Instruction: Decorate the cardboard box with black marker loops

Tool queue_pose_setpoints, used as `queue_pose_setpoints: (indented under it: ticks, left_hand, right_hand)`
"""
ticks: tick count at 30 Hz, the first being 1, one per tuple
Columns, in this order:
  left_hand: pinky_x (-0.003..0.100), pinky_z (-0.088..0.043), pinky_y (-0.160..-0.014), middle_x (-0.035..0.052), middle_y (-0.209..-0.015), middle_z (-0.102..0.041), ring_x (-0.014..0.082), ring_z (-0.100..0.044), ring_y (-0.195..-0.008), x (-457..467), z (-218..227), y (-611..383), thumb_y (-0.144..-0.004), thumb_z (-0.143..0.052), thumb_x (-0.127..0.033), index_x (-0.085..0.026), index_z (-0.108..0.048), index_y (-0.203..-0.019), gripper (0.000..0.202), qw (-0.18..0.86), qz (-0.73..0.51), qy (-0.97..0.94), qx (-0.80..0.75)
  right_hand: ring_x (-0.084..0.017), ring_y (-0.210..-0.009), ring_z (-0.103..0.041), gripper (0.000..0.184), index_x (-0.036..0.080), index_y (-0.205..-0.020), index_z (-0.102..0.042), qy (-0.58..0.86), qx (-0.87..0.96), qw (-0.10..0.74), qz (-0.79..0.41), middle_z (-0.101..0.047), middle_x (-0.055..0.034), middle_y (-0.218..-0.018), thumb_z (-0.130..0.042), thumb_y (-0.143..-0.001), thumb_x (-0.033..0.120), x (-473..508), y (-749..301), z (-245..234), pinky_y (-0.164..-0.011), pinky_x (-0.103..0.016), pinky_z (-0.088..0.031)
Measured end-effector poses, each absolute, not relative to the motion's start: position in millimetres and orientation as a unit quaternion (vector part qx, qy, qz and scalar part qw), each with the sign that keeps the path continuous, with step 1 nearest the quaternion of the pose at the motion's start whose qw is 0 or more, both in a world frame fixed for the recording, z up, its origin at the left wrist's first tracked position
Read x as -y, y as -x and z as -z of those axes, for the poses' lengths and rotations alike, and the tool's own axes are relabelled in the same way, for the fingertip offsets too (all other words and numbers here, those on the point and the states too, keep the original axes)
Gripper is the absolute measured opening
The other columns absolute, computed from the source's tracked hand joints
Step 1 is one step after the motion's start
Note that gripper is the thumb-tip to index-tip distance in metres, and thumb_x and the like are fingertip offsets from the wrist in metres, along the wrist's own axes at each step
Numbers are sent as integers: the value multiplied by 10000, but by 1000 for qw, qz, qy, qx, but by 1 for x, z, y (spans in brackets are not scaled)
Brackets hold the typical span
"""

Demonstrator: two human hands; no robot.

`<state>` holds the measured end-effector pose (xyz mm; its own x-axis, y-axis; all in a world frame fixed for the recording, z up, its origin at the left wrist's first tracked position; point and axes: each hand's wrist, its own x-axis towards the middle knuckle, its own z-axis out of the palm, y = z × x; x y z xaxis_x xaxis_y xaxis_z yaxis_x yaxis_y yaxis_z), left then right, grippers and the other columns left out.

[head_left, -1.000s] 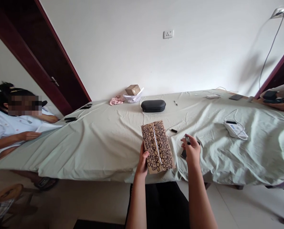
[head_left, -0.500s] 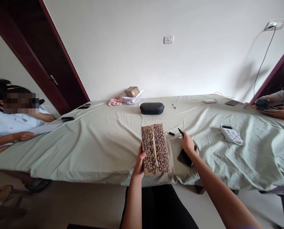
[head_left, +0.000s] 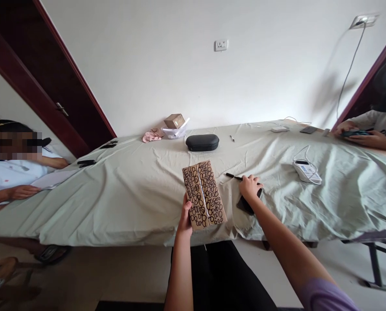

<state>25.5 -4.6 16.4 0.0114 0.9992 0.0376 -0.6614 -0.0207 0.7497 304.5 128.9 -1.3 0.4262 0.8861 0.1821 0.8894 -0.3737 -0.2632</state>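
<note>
My left hand (head_left: pixel 186 216) is closed on the left edge of a brown cardboard box (head_left: pixel 205 196), its thumb on the front. Black hand-drawn loops cover the box face, and a pale strip runs down its middle. My right hand (head_left: pixel 250 187) is closed round a black marker (head_left: pixel 238 178), low over the cloth. The marker points left at its black cap (head_left: pixel 229 175); whether tip and cap touch I cannot tell. Partly under that hand and wrist lies a dark flat object (head_left: pixel 245 206), perhaps a phone.
A black zip case (head_left: pixel 202 143) stands behind the box on the cloth-covered table (head_left: pixel 131 194). Further back are a small carton (head_left: pixel 174 121) and a pink cloth (head_left: pixel 152 135). On the right lies a white corded device (head_left: pixel 307 171). One person sits at each side.
My right hand has brought the marker down to the cap, its fingers now lower over the cloth. The box in my left hand has tilted leftward. The whole view has shifted slightly.
</note>
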Motion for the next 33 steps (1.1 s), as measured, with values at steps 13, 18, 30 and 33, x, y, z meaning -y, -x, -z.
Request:
queue_pose_setpoints:
  ticks: [13, 18, 30, 33]
  left_hand:
    - [460, -439, -1226, 44, -1560, -578, 309, -473, -1510, 7, -15, -29, -839, -732, -517, -340, -477, -1552, 777, 634, -641, -330, -280]
    - [454, -441, -1223, 34, -1573, -566, 310, -472, -1510, 7, -17, -31, -830, -741, -525, -354, -480, -1551, 786, 635, -638, -331, -283]
    - [472, -444, -1216, 55, -1578, -559, 338, -491, -1491, 6, -19, -31, -792, -766, -550, -337, -467, -1560, 851, 634, -637, -338, -281]
    - [483, -450, -1209, 63, -1568, -569, 342, -509, -1475, 6, -19, -31, -798, -762, -545, -330, -460, -1565, 852, 636, -635, -334, -284]
  right_hand:
    - [-391, -1287, -440, 406, 181, -1222, -740, 822, 544, 160, 45, -568, -203, -1301, -387, -1023, 151, -124, -302, 1, -1094, -617, -292]
    - [-404, -1281, -441, 397, 168, -1178, -756, 831, 531, 160, 51, -572, -208, -1287, -395, -1014, 167, -124, -303, 2, -1083, -602, -295]
    - [-403, -1252, -456, 394, 154, -1229, -709, 833, 523, 172, 59, -571, -223, -1280, -373, -1026, 194, -123, -301, 1, -1055, -609, -321]
    - [-401, -1257, -454, 397, 158, -1236, -706, 826, 534, 173, 58, -570, -221, -1285, -366, -1034, 198, -122, -301, 1, -1060, -603, -322]
